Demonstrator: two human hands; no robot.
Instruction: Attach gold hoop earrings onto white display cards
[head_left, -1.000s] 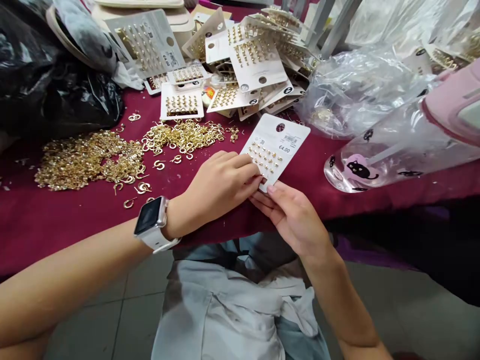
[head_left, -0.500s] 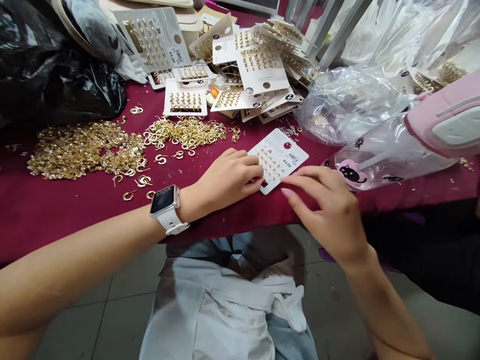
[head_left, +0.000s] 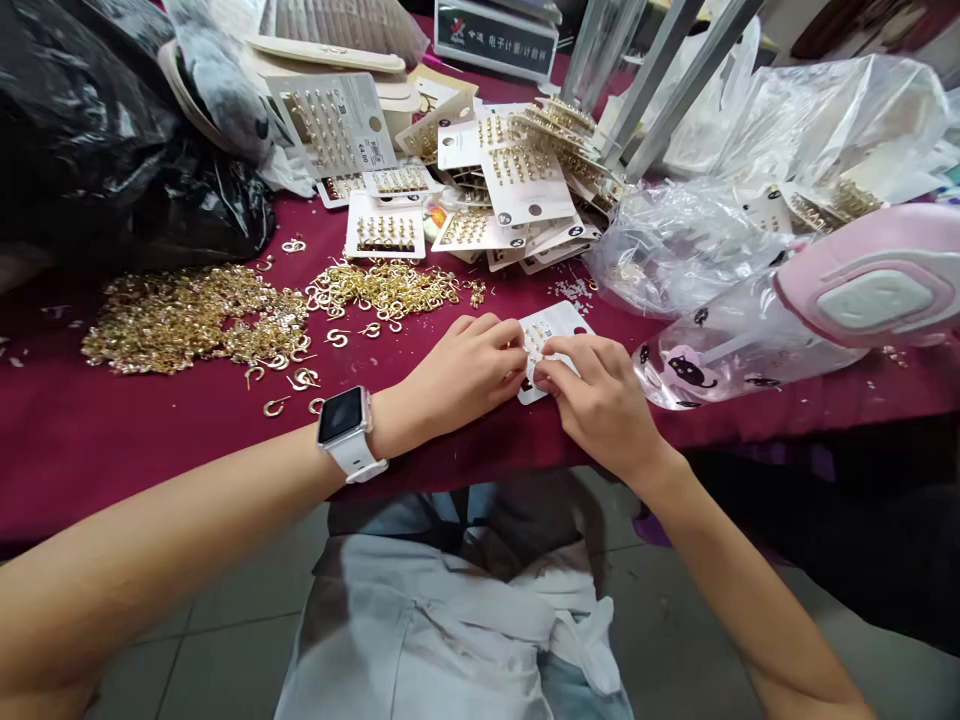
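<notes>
A white earring card (head_left: 556, 318) with rows of small gold earrings lies near the table's front edge. My left hand (head_left: 469, 370) is closed at the card's left edge, its fingertips curled out of sight against it. My right hand (head_left: 600, 395) lies over the card's right part, thumb and fingers pinched together above the earrings. Whatever small piece sits in that pinch is hidden. Left of my hands lie a heap of gold hoop earrings (head_left: 382, 288) and a wider heap of shiny gold earrings (head_left: 187, 318).
Filled earring cards (head_left: 529, 185) are piled at the back. A pink-lidded clear bottle (head_left: 750, 340) lies at the right, with clear plastic bags (head_left: 675, 245) behind it. A black plastic bag (head_left: 112, 170) stands at the back left. Metal bars (head_left: 675, 90) rise behind the pile.
My right hand has moved left onto the card, its fingers now pinched together over the earrings. My left hand stays at the card's edge. The view has tilted up slightly.
</notes>
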